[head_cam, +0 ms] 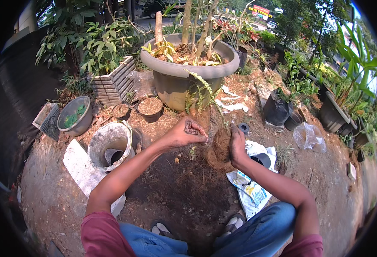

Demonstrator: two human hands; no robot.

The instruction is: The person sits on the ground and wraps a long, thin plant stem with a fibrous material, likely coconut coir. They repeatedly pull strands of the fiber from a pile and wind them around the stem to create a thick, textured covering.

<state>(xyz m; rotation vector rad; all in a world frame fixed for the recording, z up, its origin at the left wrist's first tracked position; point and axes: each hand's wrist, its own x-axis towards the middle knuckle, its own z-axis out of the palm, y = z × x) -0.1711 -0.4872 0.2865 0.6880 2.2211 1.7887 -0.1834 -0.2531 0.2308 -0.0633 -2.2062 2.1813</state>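
My right hand presses along the right side of a brown coconut-fibre root clump, its fingertips beside the base of the plant stem. A long pale-green leafy stem rises from the clump and leans to the upper left, in front of a large pot. Left of the clump and apart from it, my left hand is curled, with dark, crumbly soil showing in its curl. Dark soil strewn with loose fibres covers the ground below both hands.
A large round planter stands ahead. Left are a dirty white bucket, a small soil-filled pot and a grey basin. A printed plastic bag, a black plant bag and a clear plastic bag lie right.
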